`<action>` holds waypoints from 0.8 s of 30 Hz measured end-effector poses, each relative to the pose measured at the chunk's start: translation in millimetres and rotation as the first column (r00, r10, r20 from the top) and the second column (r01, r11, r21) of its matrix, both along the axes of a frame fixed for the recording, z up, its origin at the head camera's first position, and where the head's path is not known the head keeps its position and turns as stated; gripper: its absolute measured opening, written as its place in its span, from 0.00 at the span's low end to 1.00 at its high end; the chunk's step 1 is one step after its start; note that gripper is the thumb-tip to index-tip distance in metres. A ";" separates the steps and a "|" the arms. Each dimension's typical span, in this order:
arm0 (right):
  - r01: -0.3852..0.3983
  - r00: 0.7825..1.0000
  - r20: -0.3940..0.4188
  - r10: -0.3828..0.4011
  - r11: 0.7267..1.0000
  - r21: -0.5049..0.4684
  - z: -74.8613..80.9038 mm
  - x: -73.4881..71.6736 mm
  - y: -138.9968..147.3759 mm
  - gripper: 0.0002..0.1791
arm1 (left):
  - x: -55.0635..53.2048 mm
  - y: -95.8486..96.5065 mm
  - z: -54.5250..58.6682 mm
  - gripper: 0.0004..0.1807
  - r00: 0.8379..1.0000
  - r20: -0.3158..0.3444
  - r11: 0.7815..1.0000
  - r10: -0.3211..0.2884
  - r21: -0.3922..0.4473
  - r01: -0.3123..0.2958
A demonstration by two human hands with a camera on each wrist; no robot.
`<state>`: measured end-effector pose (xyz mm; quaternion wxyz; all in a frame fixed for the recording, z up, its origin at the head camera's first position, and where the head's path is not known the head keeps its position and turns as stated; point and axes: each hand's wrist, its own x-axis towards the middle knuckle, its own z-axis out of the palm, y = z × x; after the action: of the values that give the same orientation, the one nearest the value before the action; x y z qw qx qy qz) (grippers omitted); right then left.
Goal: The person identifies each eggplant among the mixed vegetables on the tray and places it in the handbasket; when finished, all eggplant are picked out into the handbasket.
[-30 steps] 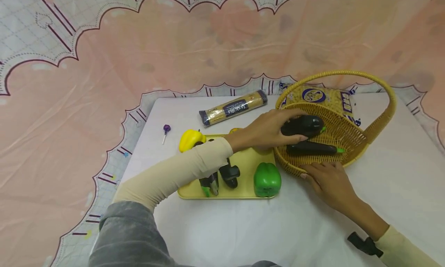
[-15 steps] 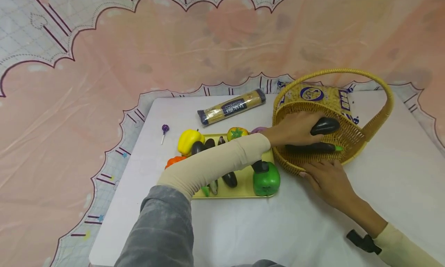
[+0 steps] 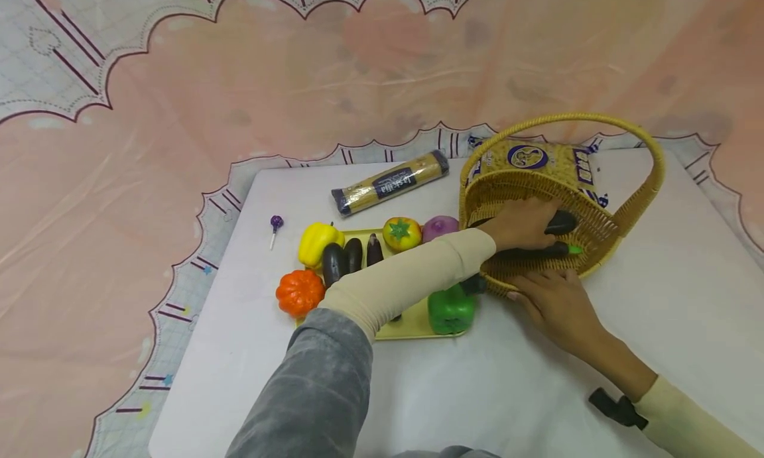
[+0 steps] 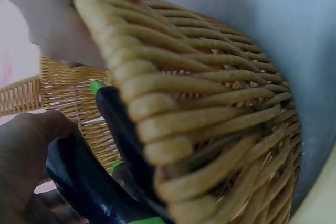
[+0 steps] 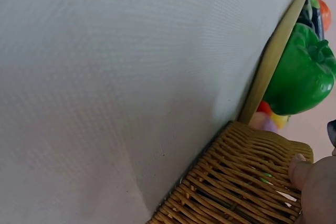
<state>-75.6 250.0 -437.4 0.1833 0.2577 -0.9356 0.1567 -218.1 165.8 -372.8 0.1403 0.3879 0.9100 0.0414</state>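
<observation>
Inside the basket (image 3: 591,231), an eggplant (image 3: 562,223) in hand

Thumb and fingers of the left hand (image 3: 524,223) grip it; over the last second it has gone deeper, toward 3 o'clock, so placement seems nearly done. Another eggplant (image 3: 552,250) lies at 6 o'clock. Beyond, the right hand (image 3: 558,305) grips the basket. Outside, at 8 o'clock: green pepper (image 3: 451,310).

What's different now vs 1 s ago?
The left hand moved right, farther over the inside of the basket, carrying the black eggplant, which it still grips; nothing visibly let go. The left sleeve shifted too, uncovering the orange pumpkin. Unchanged: right hand at the basket's near rim; green pepper, gold packet and lollipop in place.
</observation>
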 end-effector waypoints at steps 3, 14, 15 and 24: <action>-0.003 1.000 -0.007 0.003 1.000 -0.003 -0.8 0.1 -1.4 0.09 | -1.5 0.9 -4.3 0.37 1.000 -0.005 0.999 0.003 -0.033 -0.003; 0.005 1.000 0.010 -0.005 1.000 0.002 -0.7 0.6 -2.4 0.10 | -6.6 0.9 -7.2 0.36 0.999 0.038 0.998 0.030 -0.049 -0.028; 0.005 1.000 0.009 -0.005 1.000 0.004 -0.4 0.4 -2.2 0.10 | -6.5 0.6 -6.7 0.37 0.999 0.041 0.999 0.024 -0.045 -0.022; 0.013 1.000 0.013 -0.013 1.000 0.004 1.3 -0.8 -0.4 0.11 | -7.7 -10.3 -1.7 0.38 0.997 0.066 0.997 -0.037 0.065 0.033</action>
<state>-76.3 249.6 -436.2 0.1780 0.2508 -0.9388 0.1553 -225.8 155.4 -374.4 0.1590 0.4066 0.8960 0.0811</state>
